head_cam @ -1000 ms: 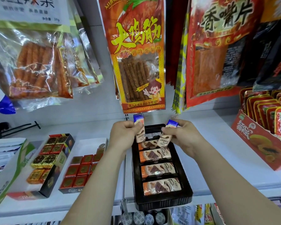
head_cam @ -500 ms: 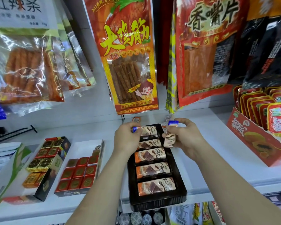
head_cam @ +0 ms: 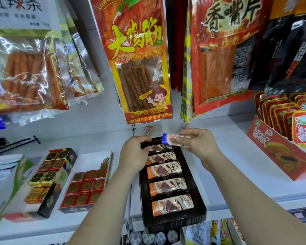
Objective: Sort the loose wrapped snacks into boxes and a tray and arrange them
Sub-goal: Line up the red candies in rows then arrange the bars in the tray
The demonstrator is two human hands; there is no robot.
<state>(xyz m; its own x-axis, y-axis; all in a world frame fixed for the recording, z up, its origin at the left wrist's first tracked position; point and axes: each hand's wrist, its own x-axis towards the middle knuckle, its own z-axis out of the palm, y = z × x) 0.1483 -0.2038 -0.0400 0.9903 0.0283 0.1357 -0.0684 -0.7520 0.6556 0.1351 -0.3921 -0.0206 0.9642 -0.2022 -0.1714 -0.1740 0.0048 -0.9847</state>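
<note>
A black tray [head_cam: 200, 204] lies on the white shelf [head_cam: 237, 174] and holds a column of several orange-and-brown wrapped snack bars [head_cam: 163, 169]. My left hand [head_cam: 133, 152] sits at the tray's far-left corner, fingers curled over the end of the topmost bar [head_cam: 160, 148]. My right hand [head_cam: 196, 144] pinches a blue-ended wrapped bar [head_cam: 170, 139] held sideways just above the tray's far end. Two loose wrapped snacks lie behind the tray, an orange one [head_cam: 148, 131] and a pale one [head_cam: 183, 126].
Left of the tray stand a box of red square sweets [head_cam: 86, 186] and a box of gold and green squares [head_cam: 48, 172]. A red carton of pouches [head_cam: 276, 156] stands at the right. Large snack bags [head_cam: 141, 68] hang overhead.
My left hand has laid its bar in the tray's top row and stays over it. My right hand has turned its blue-ended bar from upright to sideways.
</note>
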